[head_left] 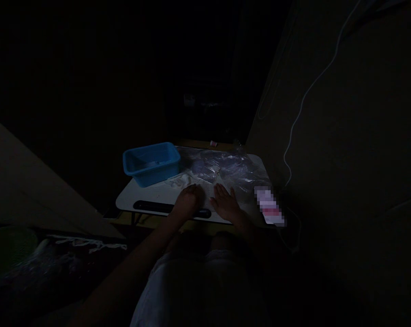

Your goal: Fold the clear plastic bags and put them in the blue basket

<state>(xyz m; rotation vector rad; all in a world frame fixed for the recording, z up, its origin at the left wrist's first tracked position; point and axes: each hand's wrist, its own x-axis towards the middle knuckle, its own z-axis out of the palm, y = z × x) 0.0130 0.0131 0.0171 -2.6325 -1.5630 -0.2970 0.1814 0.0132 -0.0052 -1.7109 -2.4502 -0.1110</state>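
Note:
My right hand point(225, 203) lies flat on the table with its fingers spread, at the near edge of some clear plastic sheeting point(234, 170). Beside it, my left hand point(190, 200) is closed with the fingers curled under; whatever they may hold is hidden. Just beyond the left hand is a crumpled whitish piece point(181, 180), too dark to name. The wrinkled plastic spreads over the back and right of the small white table point(151, 195).
A blue plastic basin point(157, 175) stands at the table's back left. At the right edge lies a phone point(269, 206) with a blurred screen. A white cable point(302, 102) hangs along the right wall. A small pinkish item point(213, 143) sits behind the table. The room is very dark.

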